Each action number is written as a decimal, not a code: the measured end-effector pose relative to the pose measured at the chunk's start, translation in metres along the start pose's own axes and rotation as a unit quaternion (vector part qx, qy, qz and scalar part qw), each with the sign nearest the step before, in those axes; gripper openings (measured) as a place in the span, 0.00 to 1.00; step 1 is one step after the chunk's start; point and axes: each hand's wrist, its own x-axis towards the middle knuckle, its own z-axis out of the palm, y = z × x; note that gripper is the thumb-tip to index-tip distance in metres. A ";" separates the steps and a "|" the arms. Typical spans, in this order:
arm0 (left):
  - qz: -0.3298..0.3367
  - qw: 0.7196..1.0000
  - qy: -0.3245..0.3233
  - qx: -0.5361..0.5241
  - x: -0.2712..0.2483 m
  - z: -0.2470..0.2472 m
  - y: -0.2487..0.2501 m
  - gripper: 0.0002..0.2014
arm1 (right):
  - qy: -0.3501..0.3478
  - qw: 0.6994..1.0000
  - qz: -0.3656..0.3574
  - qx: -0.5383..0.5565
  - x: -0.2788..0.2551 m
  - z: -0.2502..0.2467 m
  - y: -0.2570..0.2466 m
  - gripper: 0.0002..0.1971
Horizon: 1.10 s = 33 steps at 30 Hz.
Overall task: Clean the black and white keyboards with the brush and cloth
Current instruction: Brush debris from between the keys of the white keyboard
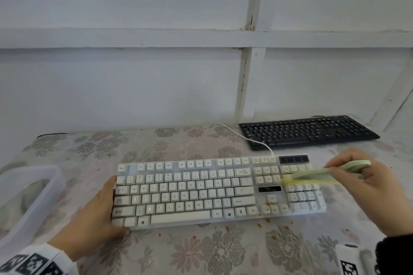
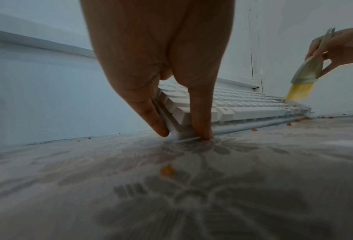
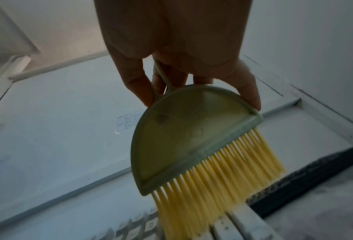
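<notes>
The white keyboard [image 1: 201,192] lies across the middle of the floral table cover. My left hand [image 1: 111,207] grips its near left corner, fingers along the left edge and thumb on the front edge [image 2: 184,135]. My right hand [image 1: 335,169] holds the pale green brush [image 1: 312,174] by its handle. The yellow bristles [image 3: 222,178] touch the keys at the keyboard's right end, near the number pad. Orange crumbs sit on some keys by the arrow cluster. The black keyboard [image 1: 308,131] lies at the back right, untouched.
A translucent plastic container [image 1: 53,185] stands at the left edge, with something pale greenish showing through it. Orange crumbs [image 1: 259,225] dot the table cover [image 1: 201,252] in front of the white keyboard. Its white cable [image 1: 245,138] runs back toward the wall.
</notes>
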 end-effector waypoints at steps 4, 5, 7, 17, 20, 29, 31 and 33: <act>-0.005 1.000 -0.003 0.006 0.000 0.000 -0.002 0.47 | 0.040 0.998 0.025 -0.046 0.003 -0.013 0.006 0.15; -0.006 1.000 -0.003 0.005 0.000 0.000 -0.002 0.47 | 0.045 0.998 0.021 -0.043 0.003 -0.013 0.005 0.15; -0.004 1.000 -0.001 0.000 0.000 0.000 -0.003 0.47 | 0.036 0.999 0.013 -0.021 0.003 -0.010 0.002 0.13; 0.011 1.000 0.006 -0.012 0.000 0.002 -0.005 0.45 | 0.079 0.987 0.008 -0.143 -0.001 0.001 -0.027 0.16; 0.014 1.000 0.003 -0.013 0.000 0.002 -0.005 0.46 | 0.014 0.998 -0.035 -0.057 -0.013 0.039 -0.069 0.11; 0.043 0.999 0.014 -0.016 0.000 0.002 -0.001 0.44 | -0.195 0.973 -0.118 0.045 -0.056 0.173 -0.143 0.07; 0.052 0.998 0.024 -0.013 0.002 0.002 -0.003 0.43 | -0.232 0.963 -0.129 0.041 -0.064 0.192 -0.153 0.13; 0.077 0.996 0.037 0.002 0.004 0.004 -0.005 0.40 | -0.270 0.954 -0.129 0.029 -0.069 0.203 -0.160 0.14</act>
